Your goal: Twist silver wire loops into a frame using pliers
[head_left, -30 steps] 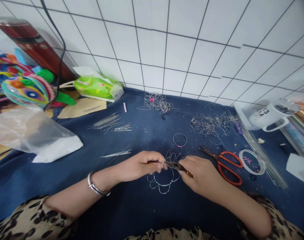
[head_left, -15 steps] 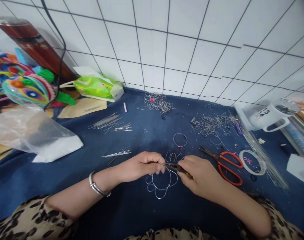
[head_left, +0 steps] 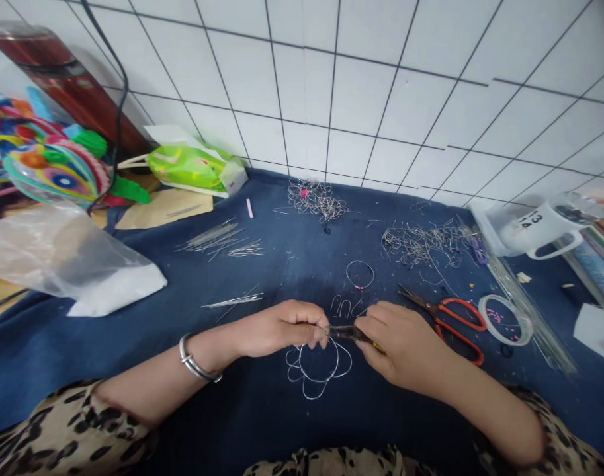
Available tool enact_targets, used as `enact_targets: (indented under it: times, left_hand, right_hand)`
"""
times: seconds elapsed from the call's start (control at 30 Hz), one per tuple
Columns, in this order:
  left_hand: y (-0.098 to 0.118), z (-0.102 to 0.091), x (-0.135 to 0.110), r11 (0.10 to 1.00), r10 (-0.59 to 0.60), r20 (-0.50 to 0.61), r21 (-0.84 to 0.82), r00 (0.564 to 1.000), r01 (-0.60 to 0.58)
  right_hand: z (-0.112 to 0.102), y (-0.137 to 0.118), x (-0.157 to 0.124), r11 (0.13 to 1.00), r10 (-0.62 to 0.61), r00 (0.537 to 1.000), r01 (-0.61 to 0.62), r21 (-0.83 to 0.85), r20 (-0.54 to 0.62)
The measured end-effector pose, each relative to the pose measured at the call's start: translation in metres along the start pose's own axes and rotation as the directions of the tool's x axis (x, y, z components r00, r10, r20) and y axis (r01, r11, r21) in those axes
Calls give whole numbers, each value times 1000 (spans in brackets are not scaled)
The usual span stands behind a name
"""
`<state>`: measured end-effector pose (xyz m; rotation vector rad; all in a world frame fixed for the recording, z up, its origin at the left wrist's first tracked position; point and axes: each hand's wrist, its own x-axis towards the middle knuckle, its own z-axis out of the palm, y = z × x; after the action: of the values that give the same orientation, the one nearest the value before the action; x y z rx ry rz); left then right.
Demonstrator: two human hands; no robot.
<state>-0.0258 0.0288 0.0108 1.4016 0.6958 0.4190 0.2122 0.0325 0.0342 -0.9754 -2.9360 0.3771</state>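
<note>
My left hand (head_left: 282, 327) is closed in a pinch on the top of a bent silver wire shape (head_left: 316, 367) with looped, petal-like lobes that hangs over the blue cloth (head_left: 262, 277). My right hand (head_left: 401, 340) is closed round small dark pliers (head_left: 348, 332), whose tip meets the wire right at my left fingertips. The two hands almost touch at the middle of the table. A metal bangle (head_left: 197, 360) sits on my left wrist. Just beyond the hands lie small bent wire pieces (head_left: 348, 307) and a wire ring with pink beads (head_left: 360, 274).
Red-handled scissors (head_left: 450, 314) and a tape roll (head_left: 507, 319) lie to the right. Wire tangles (head_left: 316, 198) (head_left: 423, 241) and straight wire bundles (head_left: 217, 239) are spread further back. A white mug (head_left: 544, 225) stands far right, a plastic bag (head_left: 58, 258) and colourful items (head_left: 48, 168) at left.
The wire shape has turned and shifted a little left and down in my hands. Both hands stayed close together on it; the view tilted slightly.
</note>
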Motion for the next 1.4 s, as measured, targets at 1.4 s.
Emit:
enact_targets:
  times: [1.4]
  left_hand:
    - [-1,3,-2,950,83,-35,303,996,-69]
  right_hand:
    - [3,-6,-3,980,7,1000,-12,-199,-27]
